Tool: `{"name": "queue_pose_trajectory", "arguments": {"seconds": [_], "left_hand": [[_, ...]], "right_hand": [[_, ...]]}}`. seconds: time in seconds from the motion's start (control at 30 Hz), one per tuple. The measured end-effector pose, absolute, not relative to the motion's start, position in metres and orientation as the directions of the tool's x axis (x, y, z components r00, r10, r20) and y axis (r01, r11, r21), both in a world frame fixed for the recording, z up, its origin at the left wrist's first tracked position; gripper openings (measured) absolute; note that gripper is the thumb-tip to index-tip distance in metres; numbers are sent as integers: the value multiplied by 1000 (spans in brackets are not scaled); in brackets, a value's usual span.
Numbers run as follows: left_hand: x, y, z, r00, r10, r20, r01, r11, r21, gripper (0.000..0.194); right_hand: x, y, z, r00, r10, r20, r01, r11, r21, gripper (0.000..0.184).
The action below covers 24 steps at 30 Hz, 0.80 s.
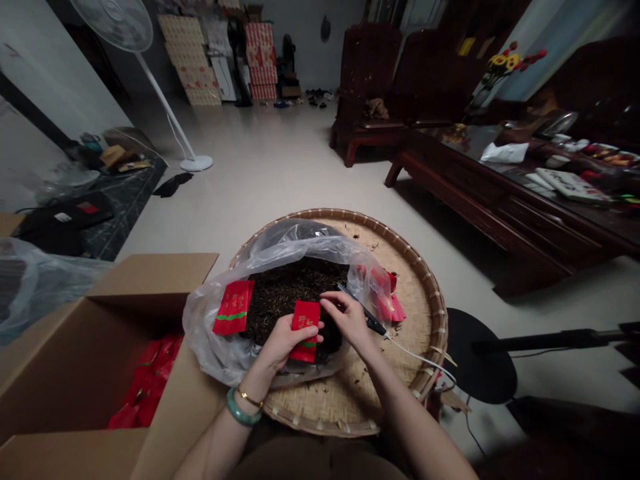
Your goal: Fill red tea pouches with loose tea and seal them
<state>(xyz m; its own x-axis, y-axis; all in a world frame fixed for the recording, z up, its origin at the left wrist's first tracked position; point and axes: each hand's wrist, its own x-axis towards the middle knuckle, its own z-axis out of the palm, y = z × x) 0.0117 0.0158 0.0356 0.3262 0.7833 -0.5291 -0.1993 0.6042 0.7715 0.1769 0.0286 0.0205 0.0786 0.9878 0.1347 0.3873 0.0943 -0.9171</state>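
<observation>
My left hand (287, 343) grips a red packet (306, 320) with gold lettering and a green band, thumb across its front. At the packet's upper right corner, my right hand (347, 317) has its fingers closed on the edge. Below both hands, a clear plastic bag (213, 357) lies wide open with dark loose tea leaves (280, 287) inside. Another red packet (234, 307) rests on the bag's left side. Partly under my right hand lies a black-handled tool (375, 324) with a white cord; its front end is mostly hidden.
The bag sits on a round woven bamboo tray (415, 293) with scattered leaf bits. Crumpled red wrappers (393, 303) lie at its right. An open cardboard box (195, 400) at left holds several red packets (150, 380). A black stand base (480, 357) is on the right.
</observation>
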Motion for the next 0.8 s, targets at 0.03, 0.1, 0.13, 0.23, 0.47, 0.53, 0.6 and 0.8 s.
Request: {"name": "queue_pose_trajectory", "arguments": {"seconds": [0.03,0.1,0.13,0.23,0.47,0.53,0.6,0.8], "left_hand": [[11,17,36,319,779,-541,-203,613,763,53],[9,18,38,304,772,-558,-209,625,752,52],[9,18,39,297,773,-561,-213,626,750,51],[8,18,39,296,771,-564,-224,630,743,49],[6,17,39,315,768,-558,-218,631,745,48],[4,17,39,311,772,-555,-210,625,752,49],[4,17,38,320,775,-545,-196,616,763,49],[8,17,37,426,772,-471,-98,557,825,44]], "right_hand": [[185,28,18,84,976,199,502,131,-855,26],[202,26,12,57,966,253,710,139,-691,37],[209,24,9,40,970,240,785,118,-609,42],[221,18,-1,34,985,167,902,42,-430,51],[231,22,-2,46,980,195,826,72,-559,43],[236,23,9,34,975,220,745,122,-656,42],[239,22,25,-38,978,207,650,181,-738,42],[222,18,66,-382,924,26,524,239,-817,43]]}}
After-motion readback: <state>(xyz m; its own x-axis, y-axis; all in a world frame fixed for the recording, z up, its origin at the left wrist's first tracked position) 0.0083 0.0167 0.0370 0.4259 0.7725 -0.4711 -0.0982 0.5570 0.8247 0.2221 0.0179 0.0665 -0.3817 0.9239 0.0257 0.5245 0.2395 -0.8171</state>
